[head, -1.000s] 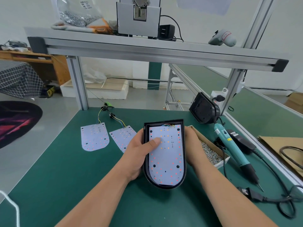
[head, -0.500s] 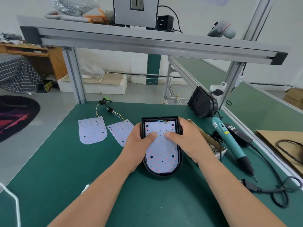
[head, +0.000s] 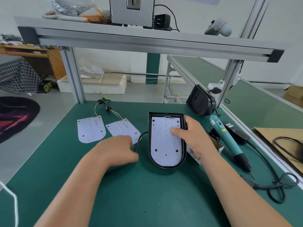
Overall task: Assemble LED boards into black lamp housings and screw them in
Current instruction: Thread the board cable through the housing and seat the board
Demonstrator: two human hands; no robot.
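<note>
Green bench mat (head: 49, 161), two loose white LED boards (head: 91, 129) at left. Blurry left hand (head: 118, 149) by a black cable (head: 139, 139), fingers can't tell. Black round-ended lamp housing (head: 149, 128) mid-table, white LED panel (head: 164, 145) inside; right hand (head: 195, 138) fingers curl round its edge, thumb pressing the panel.

Right hand (head: 195, 138) grips the black housing (head: 150, 145), thumb on its LED board (head: 164, 145); blurred left hand (head: 118, 149) alongside.

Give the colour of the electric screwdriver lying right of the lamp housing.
The electric screwdriver is teal with a black nose; the head view shows it.
</note>
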